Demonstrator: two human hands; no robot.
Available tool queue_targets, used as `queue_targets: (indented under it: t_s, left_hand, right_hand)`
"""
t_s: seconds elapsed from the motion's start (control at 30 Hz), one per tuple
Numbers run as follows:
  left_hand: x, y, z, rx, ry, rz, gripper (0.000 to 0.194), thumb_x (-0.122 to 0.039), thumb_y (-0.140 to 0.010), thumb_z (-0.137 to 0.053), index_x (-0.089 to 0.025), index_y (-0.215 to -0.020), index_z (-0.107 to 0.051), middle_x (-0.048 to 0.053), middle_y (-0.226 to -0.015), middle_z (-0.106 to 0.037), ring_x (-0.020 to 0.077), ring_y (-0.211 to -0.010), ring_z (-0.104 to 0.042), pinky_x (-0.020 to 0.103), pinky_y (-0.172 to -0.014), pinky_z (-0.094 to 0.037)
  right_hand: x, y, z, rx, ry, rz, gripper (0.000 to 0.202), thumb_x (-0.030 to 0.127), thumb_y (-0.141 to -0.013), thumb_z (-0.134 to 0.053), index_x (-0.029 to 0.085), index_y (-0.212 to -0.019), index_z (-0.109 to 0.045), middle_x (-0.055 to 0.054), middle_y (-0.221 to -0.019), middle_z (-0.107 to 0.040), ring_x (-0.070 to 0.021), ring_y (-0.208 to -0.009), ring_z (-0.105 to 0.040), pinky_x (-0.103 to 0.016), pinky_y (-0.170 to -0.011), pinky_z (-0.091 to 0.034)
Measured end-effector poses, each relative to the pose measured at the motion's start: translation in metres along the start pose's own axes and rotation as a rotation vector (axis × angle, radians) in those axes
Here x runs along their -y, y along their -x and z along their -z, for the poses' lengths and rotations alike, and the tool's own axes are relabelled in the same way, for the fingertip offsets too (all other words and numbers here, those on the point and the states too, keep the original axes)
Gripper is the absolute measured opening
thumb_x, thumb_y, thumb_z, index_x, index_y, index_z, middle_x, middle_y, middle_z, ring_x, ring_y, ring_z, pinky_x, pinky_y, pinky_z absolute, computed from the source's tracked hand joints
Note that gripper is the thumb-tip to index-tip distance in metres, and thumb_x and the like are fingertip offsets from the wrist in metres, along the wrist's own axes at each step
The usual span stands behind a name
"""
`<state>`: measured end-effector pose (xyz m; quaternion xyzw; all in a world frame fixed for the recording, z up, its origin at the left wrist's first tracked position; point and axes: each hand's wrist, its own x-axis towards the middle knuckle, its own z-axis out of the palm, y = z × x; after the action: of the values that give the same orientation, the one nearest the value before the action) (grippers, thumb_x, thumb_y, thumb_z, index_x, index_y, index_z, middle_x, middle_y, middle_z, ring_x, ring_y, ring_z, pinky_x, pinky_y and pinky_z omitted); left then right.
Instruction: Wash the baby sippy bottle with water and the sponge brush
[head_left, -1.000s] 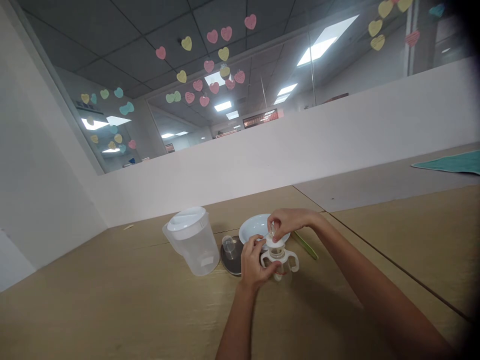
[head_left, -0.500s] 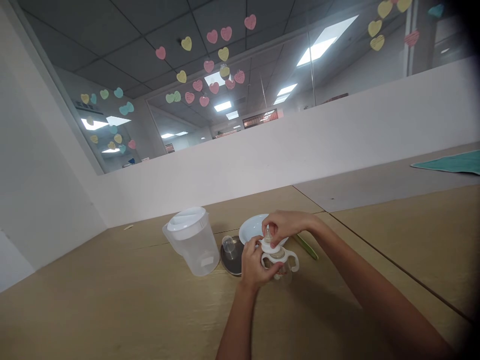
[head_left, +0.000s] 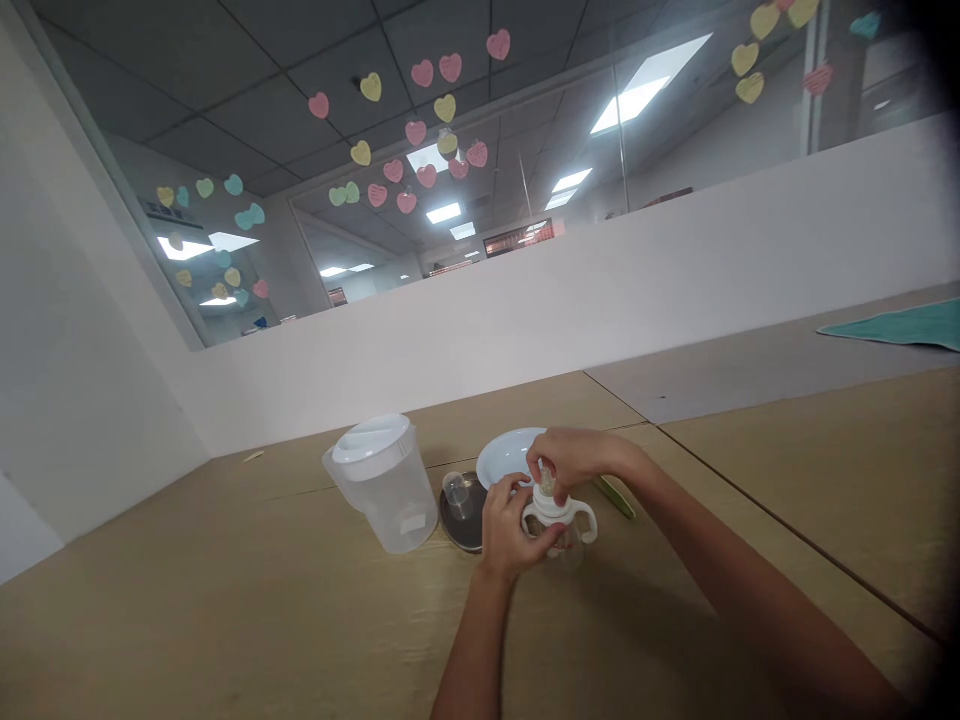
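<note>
A clear baby bottle (head_left: 571, 550) with two white side handles stands upright on the table. My left hand (head_left: 508, 530) is closed around its left side, thumb across the front. On the bottle's mouth sits a white collar with a clear nipple, the bottle nipple top (head_left: 553, 505). From above, my right hand (head_left: 564, 462) grips this top, its fingers bent around the collar and nipple. Behind the hands is a white bowl (head_left: 499, 455), partly covered by them. To the left, a small clear cap (head_left: 454, 490) rests on a dark round tray (head_left: 466, 530).
A translucent pitcher (head_left: 394, 500) with a white lid stands left of the tray. A green utensil handle (head_left: 616, 498) lies right of the bottle. Farther right is a teal cloth (head_left: 907, 325). The white wall (head_left: 487, 330) bounds the table at the back.
My right hand has moved slightly right with the nipple top, which now sits on the bottle's mouth instead of tilted off to its left. My left hand stays on the bottle.
</note>
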<state>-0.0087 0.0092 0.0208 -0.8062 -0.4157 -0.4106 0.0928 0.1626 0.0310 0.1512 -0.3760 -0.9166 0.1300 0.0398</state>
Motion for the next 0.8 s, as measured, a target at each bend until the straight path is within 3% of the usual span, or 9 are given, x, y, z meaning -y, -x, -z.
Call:
queue_targets:
  t_s: [0.27,0.47,0.7,0.8]
  left_hand:
    - [0.000,0.000,-0.001,-0.004,0.003,-0.003,0.047,-0.055,-0.069,-0.059,-0.019,-0.100,-0.063,0.010,-0.105,-0.057,0.0251,-0.094,-0.054,0.040,-0.084,-0.044]
    - [0.000,0.001,-0.001,-0.012,-0.008,-0.003,0.046,-0.055,-0.068,-0.061,-0.019,-0.097,-0.063,0.010,-0.105,-0.057,0.0251,-0.094,-0.054,0.040,-0.083,-0.044]
    - [0.000,0.000,0.000,-0.014,-0.008,-0.005,0.046,-0.054,-0.068,-0.061,-0.019,-0.098,-0.064,0.010,-0.104,-0.058,0.0249,-0.093,-0.055,0.040,-0.083,-0.045]
    - [-0.001,0.000,0.000,-0.007,-0.012,-0.006,0.047,-0.053,-0.068,-0.062,-0.021,-0.101,-0.063,0.010,-0.104,-0.058,0.0248,-0.093,-0.055,0.039,-0.083,-0.045]
  right_hand:
    - [0.003,0.003,-0.001,-0.016,0.042,0.044,0.044,0.013,-0.058,-0.066,0.022,-0.101,-0.065,-0.003,-0.098,-0.061,-0.0185,-0.083,-0.056,-0.022,-0.055,-0.032]
    - [0.008,0.007,0.000,-0.073,0.066,0.066,0.032,0.011,-0.064,-0.056,0.020,-0.094,-0.064,-0.003,-0.087,-0.063,-0.0155,-0.072,-0.055,-0.022,-0.051,-0.029]
    - [0.009,-0.002,-0.005,-0.131,0.090,-0.036,0.032,0.029,-0.071,-0.059,0.019,-0.101,-0.062,-0.007,-0.087,-0.065,-0.0197,-0.074,-0.058,-0.024,-0.054,-0.032]
    - [0.012,-0.003,-0.006,-0.119,0.081,-0.075,0.031,0.036,-0.077,-0.052,0.016,-0.099,-0.063,-0.008,-0.077,-0.066,-0.0206,-0.069,-0.059,-0.026,-0.055,-0.033]
